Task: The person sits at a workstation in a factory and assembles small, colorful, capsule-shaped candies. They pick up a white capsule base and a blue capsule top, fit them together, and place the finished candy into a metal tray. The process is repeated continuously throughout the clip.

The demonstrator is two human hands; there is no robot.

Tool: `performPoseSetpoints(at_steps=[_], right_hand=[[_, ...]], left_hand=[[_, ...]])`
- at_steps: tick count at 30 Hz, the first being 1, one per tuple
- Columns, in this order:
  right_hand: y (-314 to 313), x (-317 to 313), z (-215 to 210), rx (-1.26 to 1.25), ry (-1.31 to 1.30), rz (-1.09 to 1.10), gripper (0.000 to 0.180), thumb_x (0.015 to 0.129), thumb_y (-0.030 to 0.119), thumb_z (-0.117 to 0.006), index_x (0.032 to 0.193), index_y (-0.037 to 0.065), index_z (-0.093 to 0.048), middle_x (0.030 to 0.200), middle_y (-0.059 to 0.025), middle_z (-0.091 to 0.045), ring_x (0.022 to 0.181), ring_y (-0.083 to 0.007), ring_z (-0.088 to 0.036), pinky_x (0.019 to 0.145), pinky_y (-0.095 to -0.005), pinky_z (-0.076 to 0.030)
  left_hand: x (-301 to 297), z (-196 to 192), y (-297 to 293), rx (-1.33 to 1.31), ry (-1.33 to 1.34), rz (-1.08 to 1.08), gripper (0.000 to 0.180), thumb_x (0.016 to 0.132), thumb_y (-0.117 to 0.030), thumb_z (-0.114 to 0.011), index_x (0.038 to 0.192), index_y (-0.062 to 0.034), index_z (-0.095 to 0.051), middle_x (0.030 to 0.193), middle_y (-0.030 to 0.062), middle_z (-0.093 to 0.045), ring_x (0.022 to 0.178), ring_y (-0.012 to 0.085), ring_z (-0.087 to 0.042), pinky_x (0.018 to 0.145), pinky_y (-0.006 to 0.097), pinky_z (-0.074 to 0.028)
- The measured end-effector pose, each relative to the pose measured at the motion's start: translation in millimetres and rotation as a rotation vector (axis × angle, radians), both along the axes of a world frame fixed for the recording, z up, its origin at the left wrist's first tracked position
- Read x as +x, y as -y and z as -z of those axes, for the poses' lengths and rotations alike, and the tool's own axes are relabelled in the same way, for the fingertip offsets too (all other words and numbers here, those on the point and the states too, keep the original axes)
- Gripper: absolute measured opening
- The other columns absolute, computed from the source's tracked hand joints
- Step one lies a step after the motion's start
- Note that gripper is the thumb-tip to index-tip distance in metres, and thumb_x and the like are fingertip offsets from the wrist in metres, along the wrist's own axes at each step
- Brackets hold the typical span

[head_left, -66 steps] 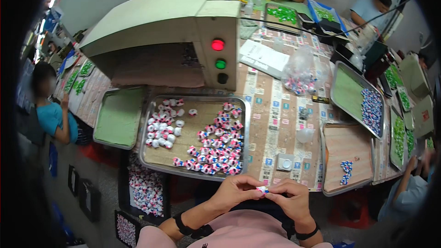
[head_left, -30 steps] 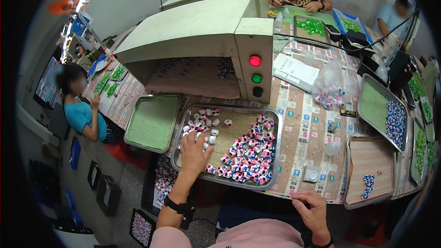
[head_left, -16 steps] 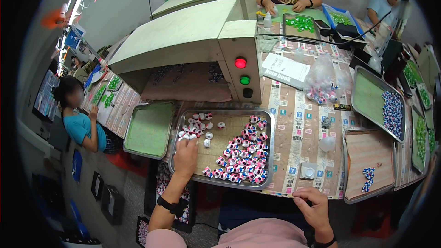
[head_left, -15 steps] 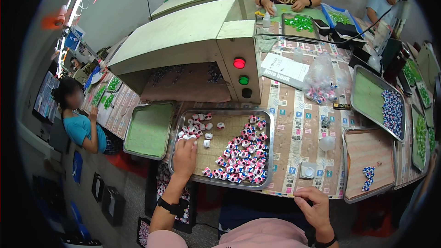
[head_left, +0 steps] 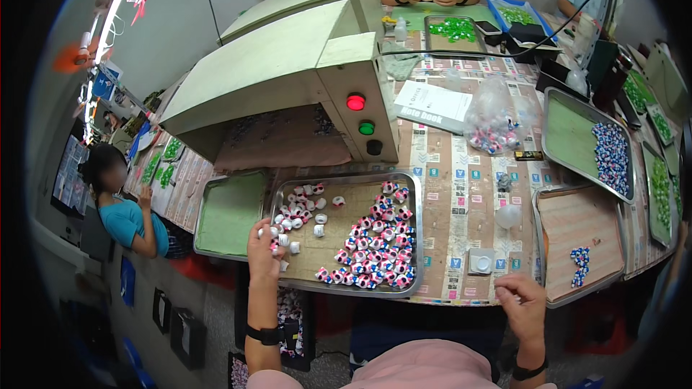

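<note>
A metal tray [head_left: 414, 194] in front of me holds several small round pieces: mostly white ones [head_left: 299, 205] at its left, pink, white and blue ones [head_left: 378, 248] at its right. My left hand [head_left: 263, 252] rests at the tray's left edge, fingers curled around a few white pieces. My right hand [head_left: 522, 306] hovers at the table's near edge, right of the tray, fingertips pinched together; whether it holds anything is too small to tell. A watch is on my left wrist.
A pale green machine [head_left: 288, 72] with a red light [head_left: 355, 101] and green light stands behind the tray. A green-lined tray [head_left: 227, 212] lies left, a brown-lined tray [head_left: 577, 230] right. A bag of pieces [head_left: 494, 119], a notebook and other trays sit farther back. Other people work around the table.
My left hand left my right hand, reached into the tray's left side and closed on white pieces. My right hand stayed near the table edge. The view swung left.
</note>
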State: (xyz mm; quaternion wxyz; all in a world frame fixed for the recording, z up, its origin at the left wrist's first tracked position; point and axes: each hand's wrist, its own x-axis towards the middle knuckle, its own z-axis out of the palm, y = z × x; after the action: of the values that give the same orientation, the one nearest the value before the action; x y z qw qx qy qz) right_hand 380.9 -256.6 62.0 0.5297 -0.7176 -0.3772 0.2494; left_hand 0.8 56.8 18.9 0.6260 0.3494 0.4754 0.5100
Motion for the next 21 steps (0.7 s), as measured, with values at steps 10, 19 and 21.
performPoseSetpoints(at_steps=[10,19,21], right_hand=[[65,77,-4,0.037,0.085,0.438,0.011,0.086,0.000,-0.063,0.096,-0.005,-0.066,0.098,-0.0061,-0.062,0.088,-0.0113,-0.057,0.078,-0.0236,-0.045],[124,127,6,-0.125,0.375,0.739,0.013,0.082,0.002,-0.066,0.094,-0.001,-0.069,0.089,-0.0084,-0.066,0.080,-0.0145,-0.062,0.070,-0.0254,-0.048],[127,129,3,-0.218,0.407,0.741,0.013,0.080,0.001,-0.066,0.093,0.000,-0.069,0.088,-0.0099,-0.066,0.077,-0.0176,-0.062,0.068,-0.0276,-0.049]], left_hand=[[-13,25,-10,-0.342,1.247,0.008,0.025,0.095,-0.017,-0.056,0.114,-0.0012,-0.057,0.100,0.0101,-0.055,0.082,0.0158,-0.051,0.055,0.024,-0.050],[39,-14,31,-0.410,1.220,0.209,0.040,0.098,-0.017,-0.048,0.137,-0.0059,-0.046,0.118,0.0131,-0.054,0.096,0.0166,-0.052,0.077,0.030,-0.052],[57,-21,40,-0.420,1.200,0.316,0.040,0.100,-0.020,-0.044,0.138,-0.0080,-0.045,0.117,0.0125,-0.054,0.094,0.0152,-0.050,0.071,0.026,-0.050]])
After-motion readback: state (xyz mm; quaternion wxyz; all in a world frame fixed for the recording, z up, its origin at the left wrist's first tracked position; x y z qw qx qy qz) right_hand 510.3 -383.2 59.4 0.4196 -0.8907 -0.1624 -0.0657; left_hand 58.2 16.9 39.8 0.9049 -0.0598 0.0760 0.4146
